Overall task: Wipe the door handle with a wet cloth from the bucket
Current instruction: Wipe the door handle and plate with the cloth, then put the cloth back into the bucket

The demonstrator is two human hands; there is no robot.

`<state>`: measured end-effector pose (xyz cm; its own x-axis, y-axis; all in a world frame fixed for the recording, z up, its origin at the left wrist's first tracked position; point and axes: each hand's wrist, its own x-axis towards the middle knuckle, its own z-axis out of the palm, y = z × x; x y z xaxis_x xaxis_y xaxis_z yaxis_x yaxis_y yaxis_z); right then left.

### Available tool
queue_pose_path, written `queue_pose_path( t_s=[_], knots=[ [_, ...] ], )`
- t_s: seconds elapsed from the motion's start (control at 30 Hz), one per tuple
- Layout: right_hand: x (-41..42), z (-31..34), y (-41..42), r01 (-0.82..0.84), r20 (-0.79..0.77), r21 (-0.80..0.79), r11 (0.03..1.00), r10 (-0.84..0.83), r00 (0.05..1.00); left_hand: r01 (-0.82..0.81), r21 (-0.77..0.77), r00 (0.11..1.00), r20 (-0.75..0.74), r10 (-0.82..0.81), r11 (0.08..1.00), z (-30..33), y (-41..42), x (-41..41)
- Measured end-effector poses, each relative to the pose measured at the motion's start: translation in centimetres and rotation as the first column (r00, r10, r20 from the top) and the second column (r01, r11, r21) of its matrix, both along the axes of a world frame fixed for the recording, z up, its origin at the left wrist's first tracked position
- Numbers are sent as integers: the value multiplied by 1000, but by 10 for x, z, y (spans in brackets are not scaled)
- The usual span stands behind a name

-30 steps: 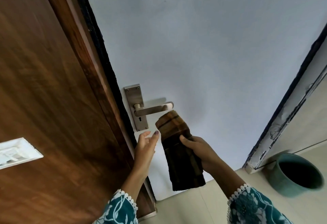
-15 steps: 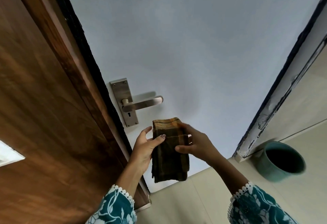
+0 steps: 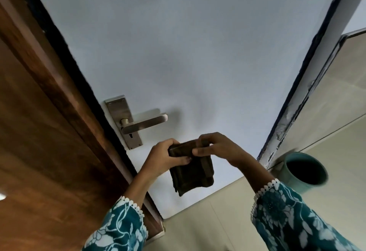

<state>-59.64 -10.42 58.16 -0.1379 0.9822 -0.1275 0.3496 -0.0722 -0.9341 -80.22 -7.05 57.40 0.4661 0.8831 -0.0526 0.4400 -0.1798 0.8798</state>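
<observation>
Because the dark brown folded cloth [image 3: 191, 168] is soft and limp, it sags below the fingers and will take whatever shape it is pressed into; it looks light, and if wet from the bucket it should cling rather than slide (dampness itself cannot be read from the frame). It hangs at lower centre of the frame, just below and right of the brushed-metal lever door handle [image 3: 144, 122], apart from it. The left hand [image 3: 165, 156] is closed on the cloth's upper left edge, thumb across its face; the right hand [image 3: 214, 148] pinches the upper right corner. Each grip holds only the cloth. A good hold for wiping is probably the folded pad bunched in one palm, so it wraps the lever. The handle sits on a metal backplate [image 3: 123, 121] on a pale grey door [image 3: 198, 52], smooth and hard. Dark wooden panelling [image 3: 49, 141] fills the left, beige floor tiles [image 3: 208, 227] the bottom, and a teal round bucket [image 3: 304, 171] stands at lower right.
</observation>
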Motion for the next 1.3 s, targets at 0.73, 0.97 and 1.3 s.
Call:
queue_pose_path(
  t_s=[0.73, 0.97, 1.3],
  knots=[
    [422, -62, -130, 734, -216, -290, 614, -789, 575, 89, -526, 932, 343, 115, 846, -36, -44, 438],
    [544, -108, -149, 791, -102, -397, 464, -879, 465, 154, -700, 950, 298, 89, 697, -93, -58, 547],
    [688, -244, -98, 806, 207, -527, 268, -880, 428, -82, -874, 956, 66, 285, 479, -236, 0, 683]
  ],
)
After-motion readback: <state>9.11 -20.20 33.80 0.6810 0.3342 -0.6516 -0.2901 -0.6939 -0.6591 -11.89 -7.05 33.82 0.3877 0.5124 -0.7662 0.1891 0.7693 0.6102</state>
